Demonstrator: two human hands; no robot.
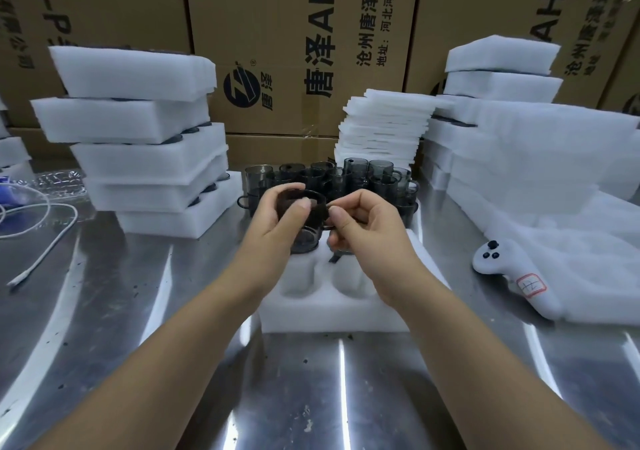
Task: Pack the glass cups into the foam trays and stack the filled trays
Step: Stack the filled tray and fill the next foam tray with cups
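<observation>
A dark smoked glass cup (pixel 306 233) hangs above the far end of a white foam tray (pixel 332 307) lying on the steel table. My left hand (pixel 277 224) grips the cup's body, thumb across its front. My right hand (pixel 363 224) pinches the cup's rim and handle side from the right. Two hollow pockets of the tray show in front of my hands. Behind them stands a cluster of several more dark glass cups (pixel 346 179).
A leaning stack of filled foam trays (pixel 145 144) rises at the left. Thin foam sheets (pixel 384 127) are piled behind the cups, with more foam trays (pixel 502 79) and loose foam (pixel 554 172) at the right. A white controller (pixel 505 269) and a white cable (pixel 41 238) lie on the table.
</observation>
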